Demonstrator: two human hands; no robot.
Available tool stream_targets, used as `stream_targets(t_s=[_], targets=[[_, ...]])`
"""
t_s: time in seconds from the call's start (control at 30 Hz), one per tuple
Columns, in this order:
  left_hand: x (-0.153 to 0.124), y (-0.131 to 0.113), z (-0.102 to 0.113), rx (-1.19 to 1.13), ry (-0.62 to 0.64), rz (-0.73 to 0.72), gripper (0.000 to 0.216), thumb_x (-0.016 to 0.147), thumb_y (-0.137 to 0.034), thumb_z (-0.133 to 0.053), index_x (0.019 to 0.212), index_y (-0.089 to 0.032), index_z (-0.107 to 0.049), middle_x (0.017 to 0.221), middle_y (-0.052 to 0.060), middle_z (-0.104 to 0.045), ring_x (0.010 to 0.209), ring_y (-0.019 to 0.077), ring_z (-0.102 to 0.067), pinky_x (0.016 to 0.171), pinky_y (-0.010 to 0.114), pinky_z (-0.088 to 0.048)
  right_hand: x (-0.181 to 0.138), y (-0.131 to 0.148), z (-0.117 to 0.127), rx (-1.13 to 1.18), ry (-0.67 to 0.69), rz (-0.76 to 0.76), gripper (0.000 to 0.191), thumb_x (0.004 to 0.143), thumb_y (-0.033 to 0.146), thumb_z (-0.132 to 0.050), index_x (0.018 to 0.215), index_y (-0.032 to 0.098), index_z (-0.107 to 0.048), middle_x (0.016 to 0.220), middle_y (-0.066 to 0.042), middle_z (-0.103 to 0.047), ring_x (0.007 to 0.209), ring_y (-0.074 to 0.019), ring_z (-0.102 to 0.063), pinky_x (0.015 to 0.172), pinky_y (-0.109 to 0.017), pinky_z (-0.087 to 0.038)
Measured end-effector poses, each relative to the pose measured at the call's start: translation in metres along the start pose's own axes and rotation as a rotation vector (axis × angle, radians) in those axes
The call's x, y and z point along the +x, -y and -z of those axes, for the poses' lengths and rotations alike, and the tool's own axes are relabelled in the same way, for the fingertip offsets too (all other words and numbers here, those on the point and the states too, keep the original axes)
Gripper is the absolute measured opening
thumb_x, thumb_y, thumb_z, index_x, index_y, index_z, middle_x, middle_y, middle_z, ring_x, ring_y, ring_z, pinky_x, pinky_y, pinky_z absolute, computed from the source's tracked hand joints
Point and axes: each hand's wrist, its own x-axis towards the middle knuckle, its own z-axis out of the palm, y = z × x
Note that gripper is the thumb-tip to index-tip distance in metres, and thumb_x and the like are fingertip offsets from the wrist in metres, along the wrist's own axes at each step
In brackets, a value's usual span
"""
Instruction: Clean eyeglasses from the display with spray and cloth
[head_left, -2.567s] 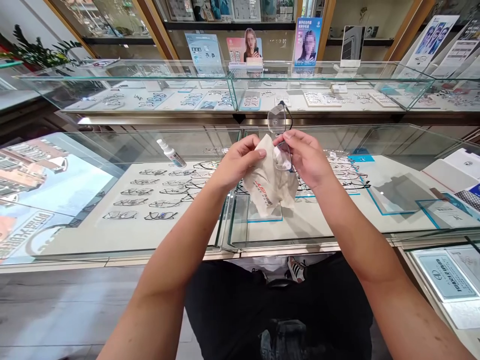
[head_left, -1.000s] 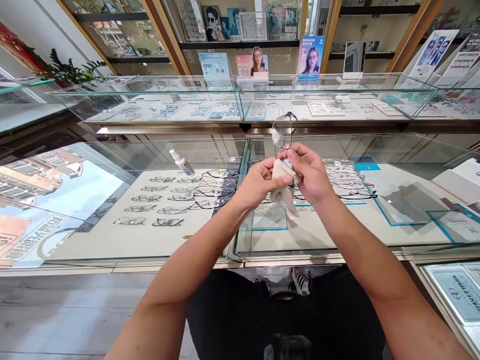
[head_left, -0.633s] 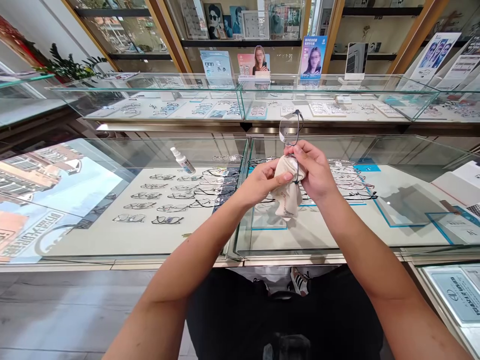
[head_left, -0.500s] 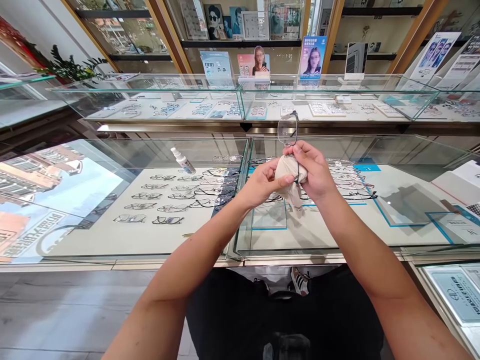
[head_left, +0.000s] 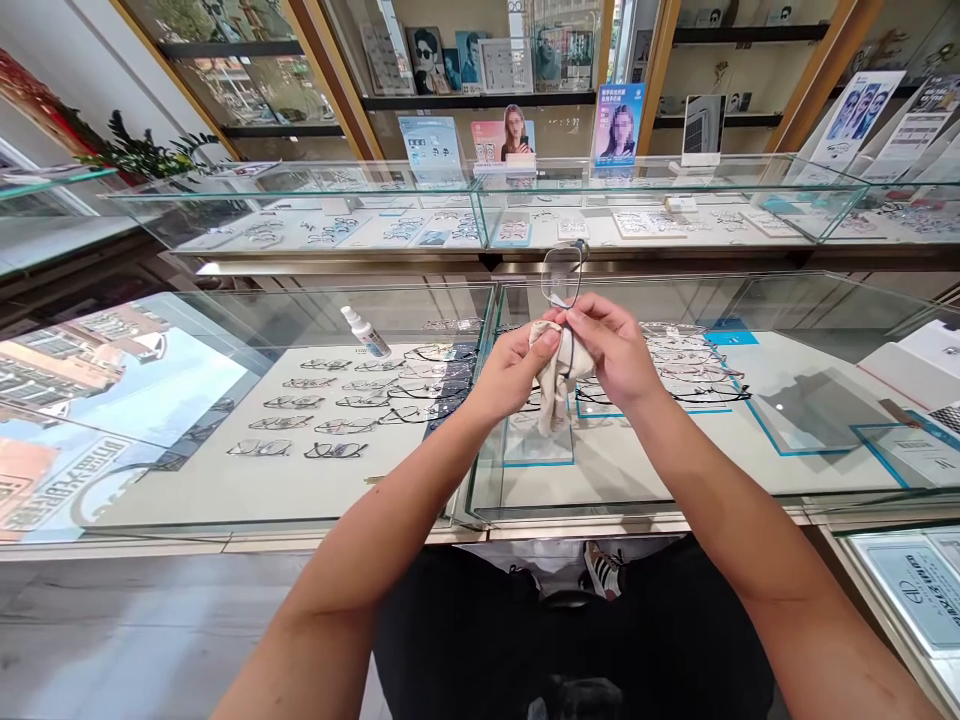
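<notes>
A pair of glasses (head_left: 562,277) is held up on end over the glass display case, one lens standing clear above my fingers. My right hand (head_left: 616,352) is closed on its frame near the middle. A beige cloth (head_left: 556,385) is bunched around the lower part of the glasses, with a loose end hanging down. My left hand (head_left: 511,370) pinches this cloth, its thumb lying on top. The lower lens is hidden by cloth and fingers.
A white spray bottle (head_left: 366,333) stands on the case to the left. Several rows of glasses (head_left: 335,451) lie under the glass. Behind is a second display case (head_left: 300,262) with poster cards (head_left: 619,125) on it. A white box (head_left: 919,370) is at the right.
Both hands have shifted slightly left and down with the glasses. The upper lens now faces me more squarely. The cloth has gone from a rounded bunch to longer hanging folds.
</notes>
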Motion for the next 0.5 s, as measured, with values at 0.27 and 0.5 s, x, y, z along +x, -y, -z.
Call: stream_targets(t_s=[0.27,0.5], targets=[[0.0018,-0.0005,-0.0007,0.013,0.018,0.036,0.06,0.074,-0.061,-0.099,0.108,-0.018,-0.075,0.089,0.002,-0.068,0.076,0.0159,-0.059,0.07,0.027,-0.047,0.0046,-0.0071,0.0043,0.025,-0.059,-0.072,0.036,0.074,0.057,-0.098,0.081,0.027,-0.078,0.098,-0.003,-0.084,0.093,-0.0222,-0.076,0.088,-0.038,-0.064],[0.0071,0.001,0.0049,0.167,-0.045,-0.088,0.058,0.092,-0.075,-0.077,0.09,-0.018,-0.07,0.084,0.002,-0.065,0.074,0.0144,-0.053,0.07,0.026,-0.044,0.0027,-0.0064,0.0013,-0.092,-0.001,-0.01,0.043,0.075,0.065,-0.097,0.081,0.027,-0.077,0.095,-0.002,-0.084,0.104,-0.0241,-0.077,0.101,-0.041,-0.061]])
